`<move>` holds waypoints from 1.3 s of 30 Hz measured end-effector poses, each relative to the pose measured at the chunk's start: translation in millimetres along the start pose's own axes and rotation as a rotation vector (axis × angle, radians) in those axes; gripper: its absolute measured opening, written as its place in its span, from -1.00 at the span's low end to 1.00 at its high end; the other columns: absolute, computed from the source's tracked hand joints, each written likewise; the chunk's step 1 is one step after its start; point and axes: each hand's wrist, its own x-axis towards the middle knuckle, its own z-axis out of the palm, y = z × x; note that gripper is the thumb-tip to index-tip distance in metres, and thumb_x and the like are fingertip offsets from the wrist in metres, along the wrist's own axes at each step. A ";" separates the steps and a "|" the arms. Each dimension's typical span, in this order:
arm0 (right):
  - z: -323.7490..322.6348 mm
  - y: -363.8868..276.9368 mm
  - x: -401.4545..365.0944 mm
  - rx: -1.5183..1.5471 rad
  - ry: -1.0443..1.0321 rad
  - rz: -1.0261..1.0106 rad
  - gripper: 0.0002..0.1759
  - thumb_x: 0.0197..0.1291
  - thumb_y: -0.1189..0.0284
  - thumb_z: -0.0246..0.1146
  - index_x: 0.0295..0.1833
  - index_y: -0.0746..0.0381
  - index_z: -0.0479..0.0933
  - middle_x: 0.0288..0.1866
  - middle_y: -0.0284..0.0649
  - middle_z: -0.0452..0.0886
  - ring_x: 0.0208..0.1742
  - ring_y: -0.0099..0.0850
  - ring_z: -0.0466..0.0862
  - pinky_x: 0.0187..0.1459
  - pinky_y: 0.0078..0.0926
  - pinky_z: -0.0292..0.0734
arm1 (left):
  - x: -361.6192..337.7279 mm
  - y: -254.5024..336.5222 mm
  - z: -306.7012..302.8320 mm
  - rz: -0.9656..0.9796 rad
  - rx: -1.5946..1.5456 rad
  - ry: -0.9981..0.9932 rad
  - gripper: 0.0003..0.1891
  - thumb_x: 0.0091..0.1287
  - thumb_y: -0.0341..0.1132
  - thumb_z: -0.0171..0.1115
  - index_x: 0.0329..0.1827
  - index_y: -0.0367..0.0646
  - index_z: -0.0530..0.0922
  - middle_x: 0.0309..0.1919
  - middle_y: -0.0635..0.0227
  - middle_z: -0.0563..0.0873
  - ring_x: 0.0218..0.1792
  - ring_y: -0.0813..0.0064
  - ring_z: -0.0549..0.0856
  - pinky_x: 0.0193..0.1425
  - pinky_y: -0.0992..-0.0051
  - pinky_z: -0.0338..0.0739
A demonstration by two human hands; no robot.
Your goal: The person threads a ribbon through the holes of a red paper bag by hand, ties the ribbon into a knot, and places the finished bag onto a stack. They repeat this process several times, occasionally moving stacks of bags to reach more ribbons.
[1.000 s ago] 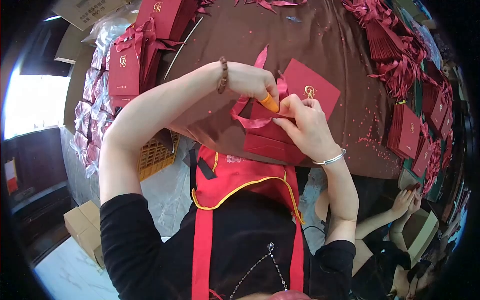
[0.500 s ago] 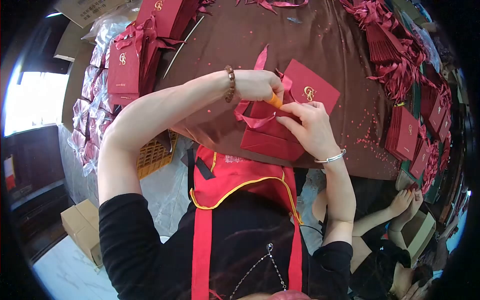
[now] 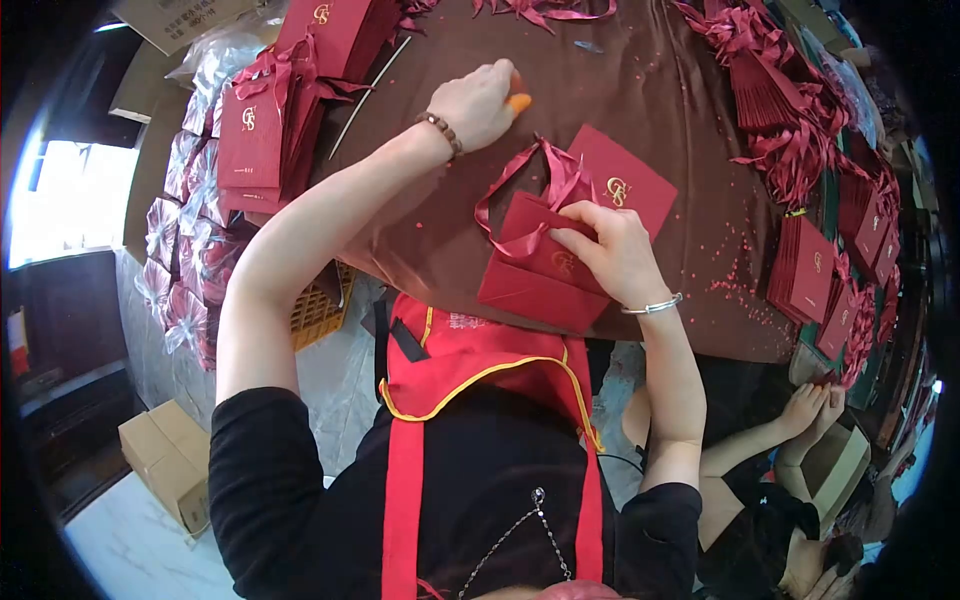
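Observation:
My right hand [image 3: 622,254] pinches the upper edge of a red paper bag [image 3: 540,290] near its ribbon handle [image 3: 565,175]. That bag lies at the table's near edge, partly over another red bag with a gold logo [image 3: 640,185]. Away from the bags, beyond and to the left of them, my left hand [image 3: 478,106] hovers over the brown cloth with its fingers curled. An orange wrap covers one of its fingertips; whether the fingers hold anything is hidden.
Stacked red bags [image 3: 252,140] stand at the left beside plastic-wrapped bundles [image 3: 185,245]. More bags [image 3: 805,265] and ribbons line the right side. A co-worker's hands [image 3: 812,408] are at lower right. A cardboard box [image 3: 168,455] sits on the floor.
My left hand has moved from the ribbon up and to the left, away from the bag. The ribbon has dropped into a loose loop. My right hand stays at the bag.

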 end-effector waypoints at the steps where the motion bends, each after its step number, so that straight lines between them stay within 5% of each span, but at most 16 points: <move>1: 0.9 1.4 -0.2 0.023 -0.003 0.034 -0.78 0.08 0.40 0.32 -0.19 0.30 0.60 -0.49 -0.08 0.62 -0.48 -0.35 0.65 -0.41 -0.46 0.46 | -2.3 -3.7 1.4 0.001 0.048 -0.053 -0.68 0.32 -0.04 0.12 -0.19 -0.15 0.52 -0.21 0.12 0.65 -0.19 0.06 0.65 -0.14 0.21 0.54; 6: 3.0 3.1 0.0 0.063 -0.019 0.097 -0.77 0.08 0.31 0.31 -0.22 0.23 0.59 -0.45 -0.07 0.64 -0.37 -0.15 0.66 -0.29 -0.27 0.50 | -19.0 2.0 21.7 0.153 0.069 -0.264 -0.70 0.32 -0.06 0.10 -0.14 -0.10 0.54 -0.19 0.18 0.62 -0.18 0.11 0.64 -0.11 0.19 0.52; 12: -2.4 8.9 -5.2 0.133 0.021 0.146 -0.74 0.08 0.31 0.31 -0.16 0.24 0.59 -0.38 -0.05 0.65 -0.32 -0.14 0.67 -0.26 -0.30 0.52 | -18.2 5.1 33.8 0.250 0.154 -0.198 -0.80 0.21 -0.22 0.21 -0.21 -0.13 0.53 -0.25 0.22 0.63 -0.20 0.15 0.64 -0.14 0.19 0.51; 14: -5.3 9.6 -6.5 0.161 0.016 0.188 -0.73 0.08 0.31 0.31 -0.15 0.23 0.59 -0.35 -0.04 0.65 -0.30 -0.13 0.67 -0.25 -0.30 0.52 | -16.0 -2.7 34.5 0.203 -0.048 -0.109 -0.81 0.23 -0.25 0.21 -0.28 -0.19 0.53 -0.33 0.18 0.65 -0.29 0.21 0.67 -0.24 0.24 0.53; 15: -5.8 10.1 -7.0 0.163 0.021 0.193 -0.73 0.08 0.31 0.31 -0.15 0.23 0.59 -0.35 -0.04 0.65 -0.30 -0.13 0.67 -0.25 -0.30 0.52 | -15.2 1.2 22.9 -0.050 -0.219 -0.161 -0.82 0.26 -0.29 0.21 -0.34 -0.25 0.51 -0.41 0.19 0.67 -0.41 0.37 0.68 -0.34 0.35 0.53; 18: -6.4 11.4 -6.5 0.157 0.035 0.168 -0.73 0.08 0.31 0.31 -0.15 0.23 0.59 -0.35 -0.04 0.65 -0.29 -0.14 0.67 -0.25 -0.30 0.52 | -15.6 -7.9 5.1 -0.195 -0.960 -0.221 -0.85 0.35 -0.42 0.10 -0.07 -0.24 0.46 -0.41 0.30 0.68 -0.46 0.60 0.61 -0.37 0.59 0.52; 19: -6.2 11.3 -5.3 0.148 -0.002 0.198 -0.73 0.10 0.35 0.31 -0.12 0.28 0.57 -0.36 -0.09 0.66 -0.32 -0.33 0.65 -0.25 -0.42 0.50 | -23.3 2.4 -9.9 -0.205 -1.098 -0.237 -0.79 0.36 -0.44 0.08 0.02 -0.24 0.43 -0.41 0.29 0.68 -0.45 0.61 0.61 -0.37 0.62 0.51; 20: -5.3 10.3 -4.2 0.141 -0.041 0.227 -0.72 0.12 0.39 0.31 -0.10 0.32 0.56 -0.36 -0.14 0.66 -0.35 -0.53 0.63 -0.26 -0.55 0.48 | -31.5 15.6 -21.2 -0.159 -1.073 -0.269 -0.73 0.35 -0.44 0.09 0.09 -0.23 0.40 -0.40 0.30 0.68 -0.46 0.62 0.60 -0.37 0.63 0.51; 23: -2.9 2.3 0.7 0.070 -0.052 0.209 -0.72 0.11 0.38 0.32 -0.10 0.31 0.56 -0.35 -0.10 0.66 -0.36 -0.43 0.65 -0.26 -0.52 0.49 | -57.9 48.3 -30.5 -0.059 -0.761 -0.366 -0.58 0.28 -0.47 0.12 0.24 -0.17 0.39 -0.39 0.31 0.72 -0.49 0.66 0.62 -0.43 0.61 0.50; 25: -1.2 -0.1 3.3 0.047 -0.036 0.164 -0.72 0.11 0.38 0.32 -0.10 0.30 0.56 -0.35 -0.09 0.65 -0.38 -0.36 0.65 -0.27 -0.49 0.50 | -71.1 54.4 -9.6 0.226 -0.447 -0.112 -0.67 0.27 -0.42 0.14 0.12 -0.16 0.47 -0.37 0.08 0.69 -0.38 0.20 0.71 -0.35 0.36 0.56; 28: 2.4 -1.6 2.7 0.001 0.028 0.118 -0.73 0.03 0.38 0.35 -0.16 0.28 0.58 -0.33 -0.13 0.65 -0.31 -0.23 0.61 -0.20 -0.39 0.51 | -75.6 54.4 1.6 0.272 -0.297 -0.094 -0.77 0.27 -0.39 0.16 -0.01 -0.18 0.54 -0.36 0.07 0.68 -0.31 0.06 0.67 -0.29 0.29 0.56; 31: 6.9 3.6 2.3 -0.202 0.120 0.006 -0.75 -0.06 0.28 0.38 -0.26 0.13 0.61 -0.21 -0.34 0.51 -0.01 -0.26 0.44 -0.04 -0.23 0.34 | -77.8 54.5 1.9 0.257 -0.324 -0.107 -0.83 0.27 -0.41 0.15 -0.10 -0.19 0.56 -0.35 0.09 0.68 -0.31 0.08 0.68 -0.27 0.31 0.57; 39: 2.9 3.8 1.8 -0.173 0.112 0.068 -0.73 -0.09 0.31 0.41 -0.25 0.16 0.61 -0.17 -0.34 0.49 -0.01 -0.28 0.45 -0.05 -0.26 0.35 | -80.7 46.8 14.5 0.466 -0.421 0.079 -0.77 0.11 -0.53 0.17 -0.14 -0.18 0.53 -0.40 0.19 0.65 -0.34 0.17 0.67 -0.30 0.28 0.56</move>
